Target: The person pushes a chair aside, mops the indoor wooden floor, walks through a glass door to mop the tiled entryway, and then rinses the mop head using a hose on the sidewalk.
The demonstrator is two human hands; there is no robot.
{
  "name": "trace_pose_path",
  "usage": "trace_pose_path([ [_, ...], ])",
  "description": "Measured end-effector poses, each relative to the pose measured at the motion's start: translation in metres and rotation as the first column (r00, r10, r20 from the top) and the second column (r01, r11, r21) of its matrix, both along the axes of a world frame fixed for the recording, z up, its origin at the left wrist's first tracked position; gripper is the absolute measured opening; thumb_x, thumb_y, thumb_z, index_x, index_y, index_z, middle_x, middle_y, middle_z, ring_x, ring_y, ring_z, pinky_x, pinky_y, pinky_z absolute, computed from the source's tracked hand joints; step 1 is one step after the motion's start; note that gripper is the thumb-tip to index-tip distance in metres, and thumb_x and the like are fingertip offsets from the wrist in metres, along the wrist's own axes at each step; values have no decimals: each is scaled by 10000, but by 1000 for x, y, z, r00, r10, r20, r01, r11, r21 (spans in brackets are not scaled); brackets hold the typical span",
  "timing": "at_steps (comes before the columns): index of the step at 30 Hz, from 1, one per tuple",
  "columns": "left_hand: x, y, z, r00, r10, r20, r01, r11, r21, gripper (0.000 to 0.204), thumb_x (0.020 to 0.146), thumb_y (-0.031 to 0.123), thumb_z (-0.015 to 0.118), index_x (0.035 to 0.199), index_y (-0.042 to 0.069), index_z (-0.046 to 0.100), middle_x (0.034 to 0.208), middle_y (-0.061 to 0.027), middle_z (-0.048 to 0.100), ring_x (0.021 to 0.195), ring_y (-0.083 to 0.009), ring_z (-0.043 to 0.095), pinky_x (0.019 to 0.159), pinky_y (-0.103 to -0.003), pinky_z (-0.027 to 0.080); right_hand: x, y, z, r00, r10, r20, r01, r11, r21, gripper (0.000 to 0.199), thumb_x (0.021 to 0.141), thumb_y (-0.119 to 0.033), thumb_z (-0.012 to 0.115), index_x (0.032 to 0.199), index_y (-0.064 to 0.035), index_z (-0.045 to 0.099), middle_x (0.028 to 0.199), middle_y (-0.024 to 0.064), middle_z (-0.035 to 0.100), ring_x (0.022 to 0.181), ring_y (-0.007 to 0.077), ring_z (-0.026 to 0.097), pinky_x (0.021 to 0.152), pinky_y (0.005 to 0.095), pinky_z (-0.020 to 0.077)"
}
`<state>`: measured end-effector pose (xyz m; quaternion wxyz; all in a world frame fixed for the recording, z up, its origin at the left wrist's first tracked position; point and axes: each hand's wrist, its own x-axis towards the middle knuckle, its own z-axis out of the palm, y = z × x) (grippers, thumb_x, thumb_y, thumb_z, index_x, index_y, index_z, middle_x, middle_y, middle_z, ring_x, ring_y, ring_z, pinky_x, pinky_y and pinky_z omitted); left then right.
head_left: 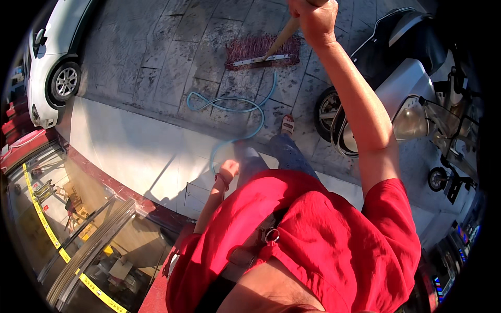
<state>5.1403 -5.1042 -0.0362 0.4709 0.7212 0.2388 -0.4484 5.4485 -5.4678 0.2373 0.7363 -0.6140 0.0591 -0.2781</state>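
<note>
My right hand [315,22] is raised at the top, its fingers wrapped round the wooden handle of a mop [284,39]. The mop's wide head of reddish strands [245,48], with a pale clamp bar across it, lies flat on the paving ahead. Low by my left thigh, my left hand [228,169] is closed, with a bracelet on the wrist; what it holds, if anything, is hidden. A light blue hose [229,109] loops over the paving from beside the mop head and curves back close to my left wrist, where it goes out of sight.
A white car [49,78] stands at the far left. To the right is a parked silver and black scooter [412,88]. A pale tiled step [130,141] borders the grey stone paving [167,62]. Glass doors with a yellow strip [44,221] are at lower left.
</note>
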Motion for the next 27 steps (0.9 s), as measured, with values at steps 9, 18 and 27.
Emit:
trace_pose_path([
  [9, 123, -155, 38, 917, -64, 393, 63, 998, 16, 267, 757, 169, 614, 954, 36, 491, 777, -45, 564, 700, -134, 563, 620, -269, 465, -72, -72, -44, 991, 131, -34, -135, 964, -227, 212, 683, -151, 675, 607, -27, 521, 537, -14, 514, 518, 46, 456, 469, 210, 386],
  [18, 294, -321, 222, 221, 302, 927, 416, 831, -370, 154, 702, 91, 625, 759, 32, 495, 674, -43, 546, 638, -112, 512, 577, -248, 406, -48, -32, 74, 975, 216, -45, -215, 889, -403, 248, 685, -203, 677, 651, -11, 525, 599, 42, 565, 522, 126, 516, 511, 276, 429],
  [27, 385, -316, 250, -360, 211, 909, 377, 924, -66, 114, 634, 13, 587, 605, 38, 480, 525, -97, 525, 468, -258, 512, 442, -305, 380, 5, -17, 162, 935, 327, 135, -292, 928, -230, 174, 692, -147, 613, 679, -4, 515, 563, 41, 519, 509, 106, 470, 486, 272, 396],
])
